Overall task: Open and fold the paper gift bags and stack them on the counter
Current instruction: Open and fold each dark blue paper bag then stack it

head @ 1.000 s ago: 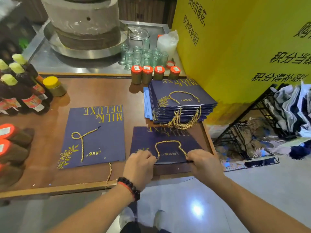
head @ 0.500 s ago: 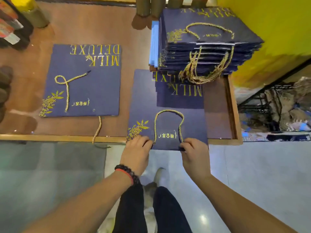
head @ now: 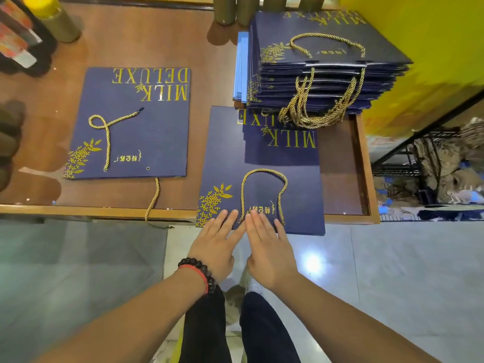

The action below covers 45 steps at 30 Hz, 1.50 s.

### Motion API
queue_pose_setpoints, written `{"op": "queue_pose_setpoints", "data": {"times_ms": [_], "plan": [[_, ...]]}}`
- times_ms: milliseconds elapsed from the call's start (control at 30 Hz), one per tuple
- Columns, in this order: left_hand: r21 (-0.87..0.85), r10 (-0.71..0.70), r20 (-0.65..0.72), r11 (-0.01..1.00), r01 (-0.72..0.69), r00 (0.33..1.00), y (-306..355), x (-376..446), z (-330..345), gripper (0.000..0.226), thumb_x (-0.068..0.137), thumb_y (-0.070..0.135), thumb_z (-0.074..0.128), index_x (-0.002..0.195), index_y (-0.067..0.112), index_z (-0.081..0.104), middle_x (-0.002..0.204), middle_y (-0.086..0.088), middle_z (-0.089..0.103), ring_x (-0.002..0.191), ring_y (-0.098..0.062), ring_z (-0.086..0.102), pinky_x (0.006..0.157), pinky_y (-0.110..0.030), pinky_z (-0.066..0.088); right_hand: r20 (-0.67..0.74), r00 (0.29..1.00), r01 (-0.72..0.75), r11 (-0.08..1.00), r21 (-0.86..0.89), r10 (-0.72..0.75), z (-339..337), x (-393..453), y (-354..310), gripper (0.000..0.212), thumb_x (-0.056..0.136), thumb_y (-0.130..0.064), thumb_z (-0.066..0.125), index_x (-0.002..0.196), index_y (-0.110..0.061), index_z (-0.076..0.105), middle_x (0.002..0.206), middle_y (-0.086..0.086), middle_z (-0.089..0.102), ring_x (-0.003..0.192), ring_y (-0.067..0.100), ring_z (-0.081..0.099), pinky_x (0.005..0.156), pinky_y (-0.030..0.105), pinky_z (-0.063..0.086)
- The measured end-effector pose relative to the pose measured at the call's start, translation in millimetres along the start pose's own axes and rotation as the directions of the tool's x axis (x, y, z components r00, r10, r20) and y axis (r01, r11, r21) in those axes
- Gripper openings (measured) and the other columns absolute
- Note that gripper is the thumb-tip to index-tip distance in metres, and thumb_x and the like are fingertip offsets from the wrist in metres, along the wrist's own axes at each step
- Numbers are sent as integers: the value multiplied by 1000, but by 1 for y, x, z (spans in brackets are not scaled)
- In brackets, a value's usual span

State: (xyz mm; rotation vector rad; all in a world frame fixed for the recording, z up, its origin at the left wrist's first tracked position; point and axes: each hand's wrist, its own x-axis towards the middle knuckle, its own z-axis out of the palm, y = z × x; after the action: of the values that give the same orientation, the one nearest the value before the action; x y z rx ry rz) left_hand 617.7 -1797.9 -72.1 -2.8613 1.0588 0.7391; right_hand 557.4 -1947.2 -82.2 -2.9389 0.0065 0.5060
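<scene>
A flat navy gift bag [head: 262, 169] with gold lettering and a gold rope handle lies on the wooden counter [head: 167, 213], its near edge hanging over the counter's front. My left hand [head: 218, 241] and my right hand [head: 267, 241] lie side by side with straight fingers, their tips touching the bag's near edge by the handle. A second flat bag [head: 133, 127] rests to the left, one rope end loose. A tall stack of flat bags [head: 322, 66] stands at the back right.
Bottles [head: 15, 35] and a yellow-lidded jar [head: 52, 19] stand at the counter's left, several jars [head: 225, 9] at the back. A yellow panel [head: 432, 48] rises on the right above a black wire rack [head: 424, 174]. Below the counter is grey floor.
Both hands have let go of the bag's near edge and straightened, drawing together at the middle. The bag has slid toward me past the counter's front. The view tilted down.
</scene>
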Motion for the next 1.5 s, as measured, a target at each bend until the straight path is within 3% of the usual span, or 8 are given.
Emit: {"op": "queue_pose_setpoints", "data": {"times_ms": [433, 667, 867, 967, 1033, 1133, 1367, 1500], "plan": [[52, -17, 137, 999, 10, 990, -23, -15, -14, 82, 93, 17, 44, 150, 39, -11, 159, 0, -19, 146, -23, -18, 120, -41, -1, 14, 999, 37, 993, -108, -36, -5, -28, 55, 92, 57, -30, 81, 142, -15, 49, 151, 1, 43, 134, 21, 48, 114, 43, 28], [42, -90, 162, 996, 85, 983, -43, -23, -9, 81, 91, 15, 41, 151, 37, -9, 160, 4, -15, 147, -24, -16, 120, -39, 4, 146, 981, -114, 989, -94, 127, -11, -46, 98, 87, 93, -28, 47, 151, -24, -17, 149, -8, -33, 150, 19, -9, 116, 37, -7], [-145, -142, 156, 975, 165, 977, -37, -18, -5, 73, 91, 18, 42, 152, 39, 8, 161, 2, -11, 148, -20, -12, 118, -41, 18, 204, 955, -238, 966, 99, 214, -21, -55, 104, 83, 92, -23, 48, 156, -19, -5, 155, -5, -29, 150, 22, 6, 117, 32, 18], [-437, -324, 84, 838, 327, 942, -29, -8, -17, 53, 93, 18, 47, 145, 29, 41, 162, -4, 0, 148, -21, 7, 117, -36, 21, 217, 910, -415, 751, 514, 354, -33, -43, 90, 67, 89, -15, 55, 150, -13, 26, 163, -2, 8, 132, 24, 39, 85, 25, 42], [-622, -478, 58, 670, 406, 877, -26, 4, -28, 42, 91, 12, 53, 132, 18, 58, 155, -13, 24, 138, -28, 34, 110, -31, 30, 179, 852, -454, 524, 721, 492, -45, -32, 81, 30, 87, -10, 54, 116, -8, 50, 130, 7, 49, 101, 29, 51, 66, 27, 39], [-732, -604, 84, 502, 460, 793, -23, 18, -48, 27, 86, 13, 63, 111, 9, 55, 111, -10, 59, 101, -30, 58, 81, -32, 42, 195, 773, -464, 328, 823, 604, -63, -18, 86, 14, 87, -11, 55, 99, -6, 51, 90, 7, 56, 78, 25, 48, 61, 33, 36], [-879, -595, 347, 63, 472, 725, -19, 4, -73, 7, 90, -6, 58, 93, -3, 53, 77, -14, 59, 60, -20, 58, 55, -27, 58, 260, 798, -544, 463, 700, 544, -80, -28, 117, 25, 93, -36, 58, 91, -12, 67, 86, 8, 65, 83, 30, 57, 68, 32, 38], [-903, -593, 336, 18, 429, 732, -1, -17, -94, 15, 92, -12, 50, 85, 2, 47, 72, -11, 53, 41, -9, 55, 35, -17, 45, 191, 827, -437, 390, 811, 528, -95, -47, 102, 29, 88, -39, 60, 105, -17, 69, 95, -3, 70, 91, 25, 64, 68, 31, 41]]}}
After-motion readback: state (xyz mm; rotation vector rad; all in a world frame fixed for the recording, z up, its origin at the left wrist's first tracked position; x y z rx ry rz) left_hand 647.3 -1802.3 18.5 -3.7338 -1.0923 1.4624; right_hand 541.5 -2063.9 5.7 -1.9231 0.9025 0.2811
